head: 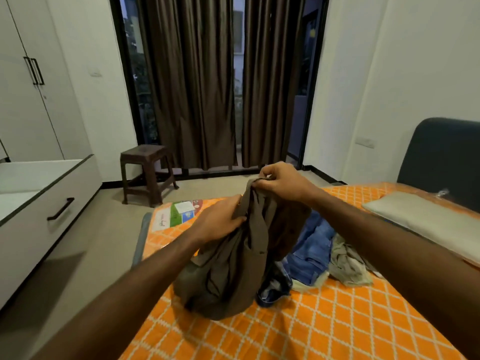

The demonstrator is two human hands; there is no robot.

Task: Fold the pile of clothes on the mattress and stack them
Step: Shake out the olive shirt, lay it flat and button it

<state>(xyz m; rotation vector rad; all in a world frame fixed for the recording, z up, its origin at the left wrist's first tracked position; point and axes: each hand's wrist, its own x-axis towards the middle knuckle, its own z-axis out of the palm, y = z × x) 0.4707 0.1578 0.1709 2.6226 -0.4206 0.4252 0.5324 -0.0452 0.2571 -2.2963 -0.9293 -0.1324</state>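
A grey-brown garment [228, 271] hangs bunched above the orange patterned mattress [324, 331], its lower end resting on it. My right hand [283, 181] pinches the garment's top edge, lifting it. My left hand [220, 219] grips the cloth a little lower on its left side. Behind and right of it lies the pile: a dark brown piece [291, 227], blue jeans [311, 252], a dark checked item [275, 285] and a pale olive garment [348, 266].
A beige pillow [426, 222] lies at the mattress's right, by a dark headboard [439, 157]. A brown plastic stool [146, 172] stands on the floor before the curtains [197, 81]. An open white drawer [44, 201] juts out at left.
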